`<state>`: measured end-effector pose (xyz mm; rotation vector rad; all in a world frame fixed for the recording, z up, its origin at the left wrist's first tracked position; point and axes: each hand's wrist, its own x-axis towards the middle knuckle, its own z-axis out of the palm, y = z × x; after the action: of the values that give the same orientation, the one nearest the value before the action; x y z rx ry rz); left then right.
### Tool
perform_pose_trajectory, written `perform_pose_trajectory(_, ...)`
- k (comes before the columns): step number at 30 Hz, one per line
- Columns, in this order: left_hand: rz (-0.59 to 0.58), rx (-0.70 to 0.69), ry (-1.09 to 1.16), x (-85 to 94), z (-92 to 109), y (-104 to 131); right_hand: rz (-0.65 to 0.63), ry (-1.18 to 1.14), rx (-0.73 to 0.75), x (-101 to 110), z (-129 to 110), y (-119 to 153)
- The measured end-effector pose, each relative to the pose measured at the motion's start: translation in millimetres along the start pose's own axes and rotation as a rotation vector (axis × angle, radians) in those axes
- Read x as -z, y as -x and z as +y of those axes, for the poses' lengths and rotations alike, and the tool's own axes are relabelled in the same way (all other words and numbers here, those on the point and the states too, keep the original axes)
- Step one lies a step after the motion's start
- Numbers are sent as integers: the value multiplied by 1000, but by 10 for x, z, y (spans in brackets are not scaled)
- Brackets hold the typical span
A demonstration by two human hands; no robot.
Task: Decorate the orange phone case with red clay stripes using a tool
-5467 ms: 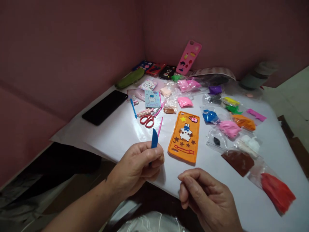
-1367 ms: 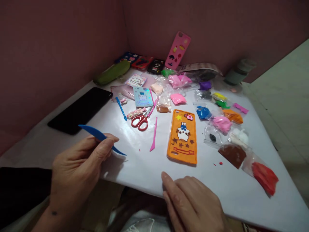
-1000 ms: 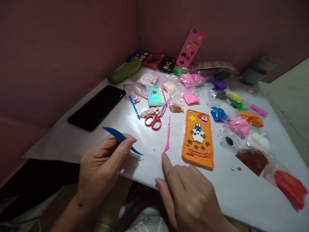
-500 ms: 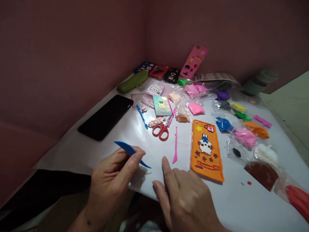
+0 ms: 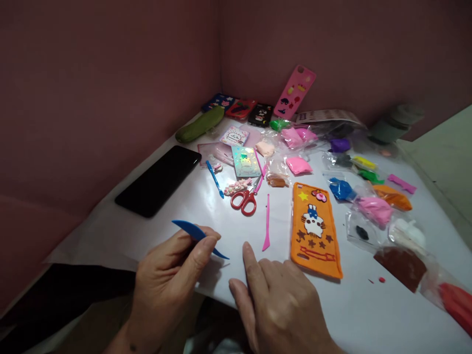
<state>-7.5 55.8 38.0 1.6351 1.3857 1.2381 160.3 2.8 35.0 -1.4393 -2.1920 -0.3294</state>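
Note:
My left hand [image 5: 171, 275] is closed, pinching a curved blue clay modelling tool [image 5: 191, 229] between thumb and fingers above the table's near edge. A thin dark sliver lies just below the tool's lower tip. My right hand [image 5: 280, 295] rests on the white table with its index finger and thumb stretched out and the other fingers partly bent; nothing shows in it. If anything lies under its fingertip, I cannot see it. Beyond that finger lies a pink modelling tool [image 5: 267, 223]. To the right is an orange phone case [image 5: 315, 231] decorated with a white cat, stars and a ribbon.
Red-handled scissors [image 5: 244, 202], a blue tool [image 5: 214, 179] and a black phone [image 5: 158, 181] lie further back. Several bags of coloured clay [image 5: 374, 209] cover the right side. Decorated cases [image 5: 241, 109], a green pouch [image 5: 201, 124] and a bottle [image 5: 394, 123] stand near the walls.
The view has shifted very slightly. Both hands keep nearly the same pose, and the blue tool stays in my left hand.

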Motion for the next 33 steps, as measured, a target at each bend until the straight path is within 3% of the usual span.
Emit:
perform_pose_trajectory(11,113,86,20,-50,62,40,-8,-9,-9,-8,-17,-17)
perform_pose_trajectory(33,109,4,-8,-27,-81,70,-18,23,-9,35,30,0)
